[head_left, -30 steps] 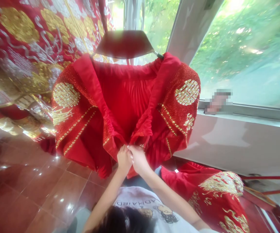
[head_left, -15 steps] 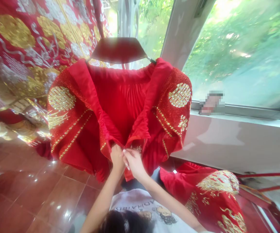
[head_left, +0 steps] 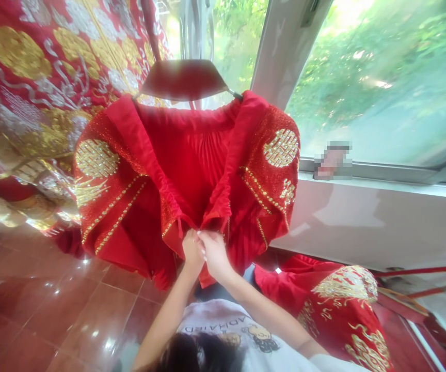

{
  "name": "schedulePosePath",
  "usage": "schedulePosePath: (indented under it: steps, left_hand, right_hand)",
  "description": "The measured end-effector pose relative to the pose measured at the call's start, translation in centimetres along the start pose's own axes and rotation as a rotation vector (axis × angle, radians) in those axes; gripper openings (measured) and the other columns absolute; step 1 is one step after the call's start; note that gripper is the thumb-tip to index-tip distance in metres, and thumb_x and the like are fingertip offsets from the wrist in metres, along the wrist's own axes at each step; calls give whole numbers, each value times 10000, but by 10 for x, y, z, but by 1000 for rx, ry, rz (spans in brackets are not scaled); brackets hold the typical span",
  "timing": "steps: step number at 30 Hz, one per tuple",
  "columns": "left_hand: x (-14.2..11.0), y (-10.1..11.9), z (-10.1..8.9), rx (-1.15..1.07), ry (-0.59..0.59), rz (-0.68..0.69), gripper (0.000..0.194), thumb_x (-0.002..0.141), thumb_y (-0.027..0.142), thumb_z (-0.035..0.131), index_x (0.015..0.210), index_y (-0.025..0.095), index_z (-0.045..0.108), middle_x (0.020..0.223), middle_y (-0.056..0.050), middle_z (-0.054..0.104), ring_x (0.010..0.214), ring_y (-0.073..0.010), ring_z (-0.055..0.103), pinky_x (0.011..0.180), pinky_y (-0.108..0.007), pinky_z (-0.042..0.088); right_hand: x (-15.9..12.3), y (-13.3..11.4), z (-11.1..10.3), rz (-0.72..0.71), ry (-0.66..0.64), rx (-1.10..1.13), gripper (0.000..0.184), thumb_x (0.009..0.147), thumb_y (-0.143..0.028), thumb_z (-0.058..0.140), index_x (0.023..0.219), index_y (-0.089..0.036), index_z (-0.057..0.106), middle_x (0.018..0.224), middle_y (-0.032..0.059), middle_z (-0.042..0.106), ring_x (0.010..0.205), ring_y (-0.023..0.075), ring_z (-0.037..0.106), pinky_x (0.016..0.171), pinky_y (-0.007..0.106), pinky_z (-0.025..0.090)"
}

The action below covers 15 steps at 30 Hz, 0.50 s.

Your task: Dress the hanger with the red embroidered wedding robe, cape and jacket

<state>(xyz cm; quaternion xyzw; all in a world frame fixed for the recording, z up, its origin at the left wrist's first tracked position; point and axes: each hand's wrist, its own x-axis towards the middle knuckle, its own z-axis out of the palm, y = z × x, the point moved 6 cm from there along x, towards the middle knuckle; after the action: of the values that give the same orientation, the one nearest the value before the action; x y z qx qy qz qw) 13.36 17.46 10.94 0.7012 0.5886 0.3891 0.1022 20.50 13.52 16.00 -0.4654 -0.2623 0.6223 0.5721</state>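
A red skirt [head_left: 126, 217] with gold beaded emblems and beaded trim hangs open from a clip hanger [head_left: 186, 80], its gathered waistband dipping to a V in front of me. At the bottom of that V, my left hand [head_left: 192, 248] is closed on the waistband edge. My right hand [head_left: 214, 250] is closed on the cloth right beside it, the fingers of both hands touching. Whatever small fastening may lie between the fingertips is hidden.
Another red garment [head_left: 25, 51] with gold and silver embroidery hangs at the left. At lower right lies more red embroidered cloth [head_left: 323, 299]. A window [head_left: 362, 93] with a sill [head_left: 393, 188] is on the right, above a white wall. Shiny red tiles [head_left: 72, 310] cover the floor.
The view has shifted a little, so the skirt and hanger sit further left. My fingers parted slightly and came back together at the waistband, the right hand's grip changing.
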Motion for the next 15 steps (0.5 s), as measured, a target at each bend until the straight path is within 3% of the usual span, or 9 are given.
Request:
schedulePosePath:
  steps: [11, 15]
  left_hand:
    - [4, 13, 1, 186, -239, -199, 163, 804, 69, 510, 712, 139, 625, 549, -8, 535, 542, -166, 560, 526, -241, 372]
    - [3, 20, -8, 191, -237, -219, 190, 859, 68, 483, 774, 109, 648, 637, -45, 595, 597, -169, 605, 558, -256, 418]
  right_hand:
    - [-8, -40, 16, -48, 8, 89, 222, 573, -359, 561, 472, -170, 506, 334, -90, 300, 309, 27, 226, 340, 184, 117]
    - [-9, -54, 24, -99, 4, 141, 198, 577, -327, 571, 478, -166, 514, 333, -92, 302, 306, 23, 224, 336, 178, 122]
